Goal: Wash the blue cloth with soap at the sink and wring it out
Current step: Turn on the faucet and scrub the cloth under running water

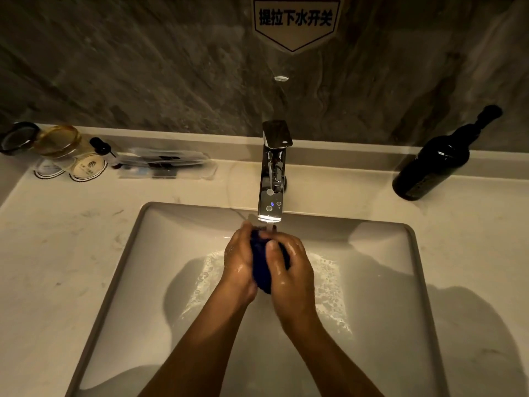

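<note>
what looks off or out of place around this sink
Nothing looks spilled or damaged. The dark bottle stands upright on the counter, and both hands hold the blue cloth under the tap.

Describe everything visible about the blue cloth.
The blue cloth is dark blue and looks wet, bunched into a compact wad. The left hand and right hand grip it between them, hiding most of it. It is held above the sink, just below the spout of the faucet. Foamy water lies in the basin beneath.
</note>
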